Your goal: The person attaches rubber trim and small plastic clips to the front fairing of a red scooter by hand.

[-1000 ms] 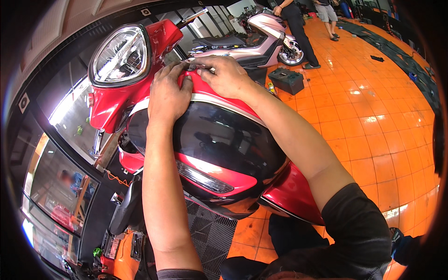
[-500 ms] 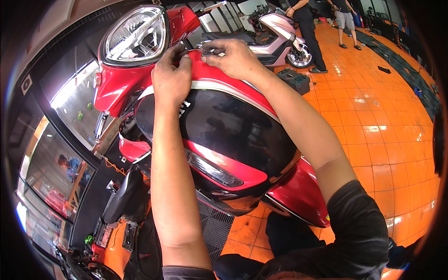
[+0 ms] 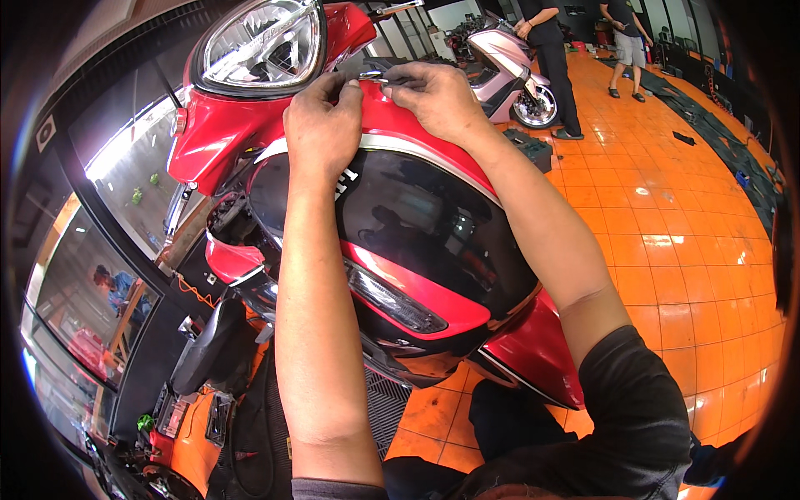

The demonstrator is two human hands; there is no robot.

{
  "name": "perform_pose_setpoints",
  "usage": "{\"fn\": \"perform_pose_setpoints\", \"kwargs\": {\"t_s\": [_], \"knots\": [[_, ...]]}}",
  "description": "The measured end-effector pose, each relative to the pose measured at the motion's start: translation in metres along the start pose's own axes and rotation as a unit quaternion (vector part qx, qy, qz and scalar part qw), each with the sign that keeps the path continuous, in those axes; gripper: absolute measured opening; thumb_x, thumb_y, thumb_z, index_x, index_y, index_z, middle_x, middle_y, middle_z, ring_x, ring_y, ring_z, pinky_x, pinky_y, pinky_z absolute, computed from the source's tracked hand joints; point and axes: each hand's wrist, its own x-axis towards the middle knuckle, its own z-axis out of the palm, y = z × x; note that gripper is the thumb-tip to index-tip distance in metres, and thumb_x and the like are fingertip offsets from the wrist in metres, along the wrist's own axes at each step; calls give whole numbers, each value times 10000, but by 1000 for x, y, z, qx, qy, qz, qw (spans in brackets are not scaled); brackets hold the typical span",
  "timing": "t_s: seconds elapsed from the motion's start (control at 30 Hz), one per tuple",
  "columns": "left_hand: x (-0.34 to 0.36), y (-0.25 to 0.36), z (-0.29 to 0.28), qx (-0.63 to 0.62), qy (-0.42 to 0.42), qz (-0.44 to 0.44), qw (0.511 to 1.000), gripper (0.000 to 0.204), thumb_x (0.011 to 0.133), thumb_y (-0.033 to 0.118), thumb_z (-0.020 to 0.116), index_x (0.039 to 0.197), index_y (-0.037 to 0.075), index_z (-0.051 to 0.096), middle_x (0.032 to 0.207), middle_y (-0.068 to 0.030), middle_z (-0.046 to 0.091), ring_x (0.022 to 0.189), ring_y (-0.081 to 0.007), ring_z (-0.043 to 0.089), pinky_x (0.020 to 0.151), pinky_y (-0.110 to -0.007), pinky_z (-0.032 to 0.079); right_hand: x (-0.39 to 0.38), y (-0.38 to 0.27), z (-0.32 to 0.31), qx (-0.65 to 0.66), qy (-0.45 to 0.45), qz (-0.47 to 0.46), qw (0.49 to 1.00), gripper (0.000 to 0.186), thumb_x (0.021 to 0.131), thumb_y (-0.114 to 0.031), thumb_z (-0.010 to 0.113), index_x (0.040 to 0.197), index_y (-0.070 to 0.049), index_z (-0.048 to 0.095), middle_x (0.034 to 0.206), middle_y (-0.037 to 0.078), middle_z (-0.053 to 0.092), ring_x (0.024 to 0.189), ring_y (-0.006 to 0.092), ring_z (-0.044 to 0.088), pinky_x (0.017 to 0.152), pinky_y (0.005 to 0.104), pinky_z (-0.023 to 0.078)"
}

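Note:
A red and black scooter (image 3: 417, 225) fills the middle, its large chrome-rimmed headlight (image 3: 254, 50) at upper left. My left hand (image 3: 321, 129) is at the top of the red front panel, fingers curled and thumb up beside a small silver piece (image 3: 370, 77); what exactly its fingertips grip is hidden. My right hand (image 3: 433, 100) is just right of it, thumb and fingers closed on that silver piece. Both forearms reach over the glossy black panel, which has a red stripe and a long lamp (image 3: 392, 296).
A pink scooter (image 3: 492, 58) stands behind, with two people (image 3: 550, 75) (image 3: 625, 46) nearby. A dark toolbox (image 3: 533, 150) rests on the orange tiles. A long dark mat (image 3: 717, 133) lies at right, a dark seat (image 3: 200, 350) at lower left, beside windows showing a seated person (image 3: 117, 292).
The view has shifted, so scooter and hands sit higher in the picture. My fingers stay at the panel top, slightly rearranged. The person in shorts at back right has changed stance.

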Motion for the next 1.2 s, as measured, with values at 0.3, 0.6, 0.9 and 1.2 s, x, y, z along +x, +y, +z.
{"fn": "perform_pose_setpoints", "kwargs": {"t_s": [0.3,0.6,0.9,1.2], "knots": [[0,0,0,4,-7,-19,1000,330,854,264,622,1041,12,723,922,-231,710,874,-324,706,835,-378,518,3,9,1,-20,10,-109,994,295,826,-116,725,1099,-6,697,1013,123,705,866,186,694,801,293,549],[0,3,-1,10,-11,-22,1000,337,857,267,622,1048,6,720,934,-223,715,895,-312,706,846,-367,513,9,14,-1,-20,-5,-85,996,287,804,-164,748,1055,-28,724,1020,131,711,878,216,693,807,319,549],[-2,3,0,17,-9,-14,1000,320,862,257,619,1030,6,725,899,-212,718,855,-285,709,823,-358,516,9,14,-1,-66,18,-128,989,255,782,-149,725,1002,-21,732,966,148,719,865,261,703,791,339,548],[-2,2,2,10,-10,-17,1000,316,861,254,619,1022,3,725,864,-211,715,811,-278,708,800,-356,517,8,14,1,-60,61,-138,987,232,804,-148,718,985,-3,732,919,142,723,812,212,697,755,313,542]]}}
